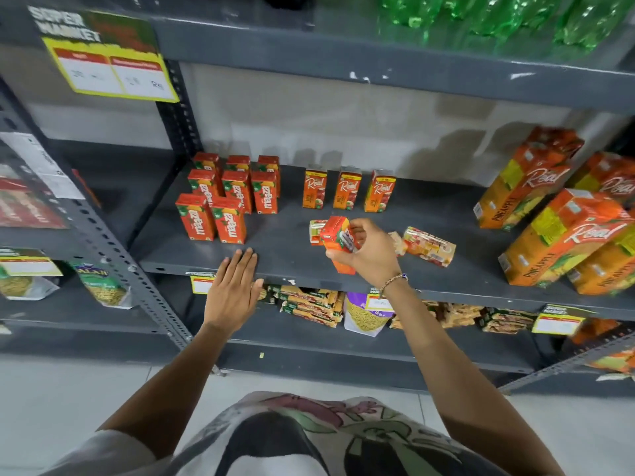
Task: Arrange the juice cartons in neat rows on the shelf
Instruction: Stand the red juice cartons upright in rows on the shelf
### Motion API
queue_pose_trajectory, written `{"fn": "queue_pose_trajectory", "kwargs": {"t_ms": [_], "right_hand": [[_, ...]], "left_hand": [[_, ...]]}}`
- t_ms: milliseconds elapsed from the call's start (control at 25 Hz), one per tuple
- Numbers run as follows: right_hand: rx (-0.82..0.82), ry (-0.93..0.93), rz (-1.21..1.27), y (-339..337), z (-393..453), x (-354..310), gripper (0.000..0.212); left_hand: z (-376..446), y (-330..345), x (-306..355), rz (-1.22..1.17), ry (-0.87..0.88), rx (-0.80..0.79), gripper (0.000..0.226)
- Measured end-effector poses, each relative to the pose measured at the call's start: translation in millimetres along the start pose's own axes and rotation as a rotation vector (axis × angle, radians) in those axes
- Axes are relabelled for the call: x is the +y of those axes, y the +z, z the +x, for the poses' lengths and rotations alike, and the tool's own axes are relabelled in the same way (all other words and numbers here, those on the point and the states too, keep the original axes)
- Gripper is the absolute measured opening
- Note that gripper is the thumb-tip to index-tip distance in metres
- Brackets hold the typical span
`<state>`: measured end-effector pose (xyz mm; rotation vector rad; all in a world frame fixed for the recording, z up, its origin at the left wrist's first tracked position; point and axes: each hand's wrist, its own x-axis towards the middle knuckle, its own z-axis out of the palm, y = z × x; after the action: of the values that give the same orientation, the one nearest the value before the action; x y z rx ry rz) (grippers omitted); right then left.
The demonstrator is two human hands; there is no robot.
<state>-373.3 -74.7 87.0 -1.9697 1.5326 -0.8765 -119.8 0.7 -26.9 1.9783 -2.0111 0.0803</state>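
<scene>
On the grey shelf [285,259], several small red Maaza cartons [225,197] stand in rows at the left. Three small orange Real cartons [347,188] stand in a row behind the middle. My right hand [369,250] is shut on a small orange juice carton [338,240], held tilted just above the shelf. Behind it lies another small carton [315,231], and a further one [429,246] lies on its side to the right. My left hand [233,290] is flat and open, fingers resting on the shelf's front edge.
Several large Real pineapple cartons [563,242] lean at the shelf's right end. Green bottles [498,18] fill the shelf above. Snack packets [312,304] and price tags [202,283] sit below. A perforated upright [120,249] borders the left, with a sign [110,60] above.
</scene>
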Motion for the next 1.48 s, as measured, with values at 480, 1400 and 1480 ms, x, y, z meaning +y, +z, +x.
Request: {"fn": "queue_pose_trajectory", "kwargs": {"t_ms": [480,1400,1480], "right_hand": [[0.347,0.229,0.199,153.1,39.6,-83.0,0.065],[-0.525,-0.382,-0.632,89.2,81.0,-125.4,0.066],[-0.552,-0.356,-0.635,90.0,84.3,-128.1,0.066]], "left_hand": [[2.4,-28.0,-151.5,-0.020,-0.048,0.010,0.067],[0.7,-26.4,-157.8,-0.115,-0.036,0.048,0.072],[0.9,-26.0,-157.4,-0.115,-0.037,0.047,0.072]]}}
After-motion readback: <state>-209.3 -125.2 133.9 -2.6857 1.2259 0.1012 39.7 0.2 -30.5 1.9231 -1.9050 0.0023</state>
